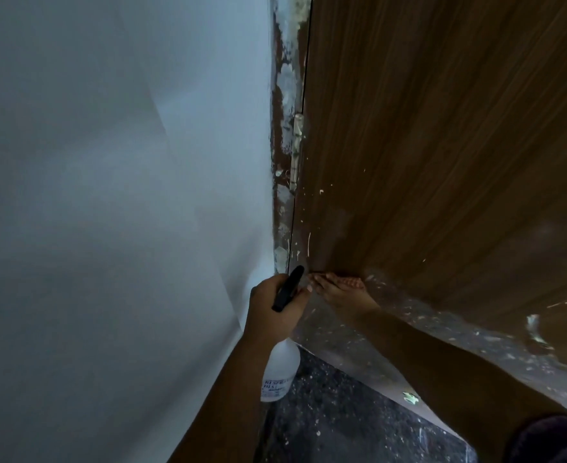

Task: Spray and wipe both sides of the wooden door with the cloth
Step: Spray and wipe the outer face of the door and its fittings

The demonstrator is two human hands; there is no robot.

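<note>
Door (442, 145) fills the right side of my view, brown wood grain running its length, flecked with pale paint drips near the hinge edge and along the lower part. White wall (108, 195) takes up the whole left side, and the two meet at a rough frame strip (284, 128) patched with white plaster, where a paint-smeared hinge (297, 148) sits. My left hand (275, 309) is curled round the neck of a spray bottle (280, 372), its black trigger head (289, 289) sticking up out of my fist and aimed toward the corner; the clear bottle body with its printed label hangs below my wrist, close to the wall. My right hand (342, 292) reaches along the door with the fingers stretched out fairly straight, their tips right at the bottom corner of the wood face, just beside the trigger head. Whether those fingers press flat on the door or only touch it, I cannot tell, and I cannot make out the cloth anywhere under or around that hand. A scuffed, greyish band (442, 332) with white spatter runs beneath the wood face under my right forearm. Below it lies a dark speckled floor (342, 412), dotted with paint. A dark sleeve (553, 439) shows at the lower right corner.
</note>
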